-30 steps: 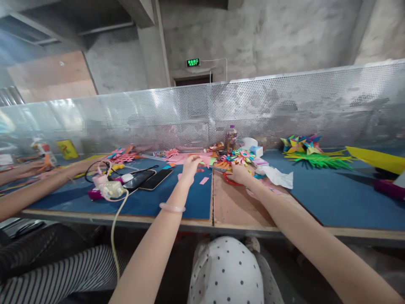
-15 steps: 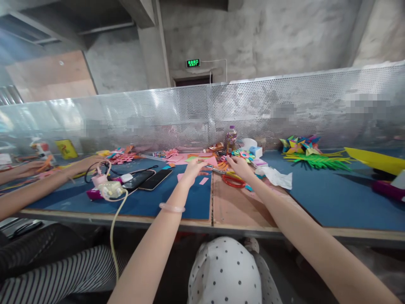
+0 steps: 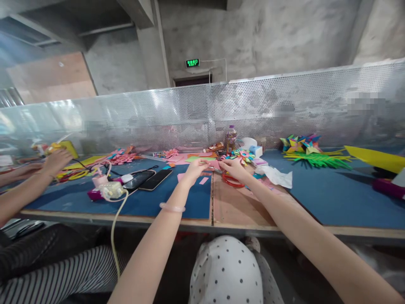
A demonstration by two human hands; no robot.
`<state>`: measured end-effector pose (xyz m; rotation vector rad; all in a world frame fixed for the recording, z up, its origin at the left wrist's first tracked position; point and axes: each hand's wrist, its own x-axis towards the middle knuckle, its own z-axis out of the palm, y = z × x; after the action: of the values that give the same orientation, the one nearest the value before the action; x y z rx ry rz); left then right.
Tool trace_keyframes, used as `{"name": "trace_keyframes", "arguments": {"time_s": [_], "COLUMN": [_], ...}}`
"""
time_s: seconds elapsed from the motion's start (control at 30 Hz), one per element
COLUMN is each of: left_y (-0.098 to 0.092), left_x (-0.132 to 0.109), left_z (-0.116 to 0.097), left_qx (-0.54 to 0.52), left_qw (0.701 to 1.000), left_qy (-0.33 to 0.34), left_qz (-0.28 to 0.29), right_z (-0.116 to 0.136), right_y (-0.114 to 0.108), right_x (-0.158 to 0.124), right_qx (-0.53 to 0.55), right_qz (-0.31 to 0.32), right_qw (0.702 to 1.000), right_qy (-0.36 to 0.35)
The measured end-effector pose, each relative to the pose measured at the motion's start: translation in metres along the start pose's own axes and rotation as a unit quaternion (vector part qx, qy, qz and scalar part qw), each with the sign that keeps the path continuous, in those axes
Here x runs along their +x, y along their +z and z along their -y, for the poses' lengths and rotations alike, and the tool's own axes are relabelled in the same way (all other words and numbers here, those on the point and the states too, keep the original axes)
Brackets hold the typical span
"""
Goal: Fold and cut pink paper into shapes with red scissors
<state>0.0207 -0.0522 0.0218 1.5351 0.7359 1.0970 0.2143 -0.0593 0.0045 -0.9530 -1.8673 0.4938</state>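
Note:
Over the middle of the table, my left hand [image 3: 193, 172] is closed in a pinch at the left edge of a small piece of pink paper [image 3: 214, 164]. My right hand [image 3: 234, 169] pinches the same paper from the right, its fingertips partly hidden. Just under my right hand lie scissors with red-orange handles [image 3: 232, 181], the blades mostly covered. A small pink paper strip [image 3: 203, 180] rests on the blue mat [image 3: 190, 204] beside my left hand. Behind the hands are pink and green paper sheets [image 3: 192, 159] and a multicoloured paper flower [image 3: 243, 156].
To the left lie a black phone [image 3: 155, 180] and a power adapter [image 3: 112, 190] with a cable. A co-worker's hand [image 3: 57, 162] holds something yellow. A bottle [image 3: 231, 137], crumpled white tissue [image 3: 277, 176] and green paper fringe [image 3: 313, 159] stand or lie farther back and right.
My right hand has shifted slightly left to the pink paper, now covering more of the scissors. The co-worker's nearer hand has drawn back left and lifted with a yellow thing.

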Motion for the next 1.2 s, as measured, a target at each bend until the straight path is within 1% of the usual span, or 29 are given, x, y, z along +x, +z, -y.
{"name": "trace_keyframes", "arguments": {"time_s": [0.2, 0.33, 0.47, 0.67, 0.9, 1.0, 1.1, 1.2], "left_y": [0.003, 0.001, 0.0, 0.0, -0.002, -0.001, 0.0, 0.0], "left_x": [-0.002, -0.001, -0.001, 0.0, 0.001, 0.0, -0.001, 0.0], "left_z": [-0.003, -0.002, -0.001, 0.0, 0.004, 0.002, 0.0, 0.0], "left_qx": [-0.008, -0.012, -0.013, -0.02, -0.036, -0.035, -0.031, -0.031], "left_qw": [1.0, 1.0, 1.0, 1.0, 0.999, 0.999, 0.999, 0.999], "left_qy": [0.001, 0.002, 0.004, 0.012, 0.033, 0.031, 0.026, 0.026], "left_qz": [-0.011, 0.002, 0.015, 0.01, 0.019, 0.019, 0.028, 0.033], "right_z": [0.002, 0.001, -0.003, -0.007, -0.012, -0.012, -0.012, -0.009], "right_y": [0.001, 0.001, 0.002, 0.004, 0.008, 0.01, 0.013, 0.014], "right_x": [0.0, 0.0, 0.0, 0.002, 0.002, 0.002, 0.001, 0.0], "right_qx": [0.034, 0.017, 0.028, 0.034, 0.128, 0.167, 0.211, 0.224], "right_qz": [-0.01, -0.007, -0.002, 0.0, 0.038, 0.038, 0.051, 0.067], "right_qw": [0.999, 1.0, 0.999, 0.999, 0.988, 0.981, 0.97, 0.966], "right_qy": [0.018, 0.014, 0.02, 0.038, 0.071, 0.087, 0.106, 0.107]}}
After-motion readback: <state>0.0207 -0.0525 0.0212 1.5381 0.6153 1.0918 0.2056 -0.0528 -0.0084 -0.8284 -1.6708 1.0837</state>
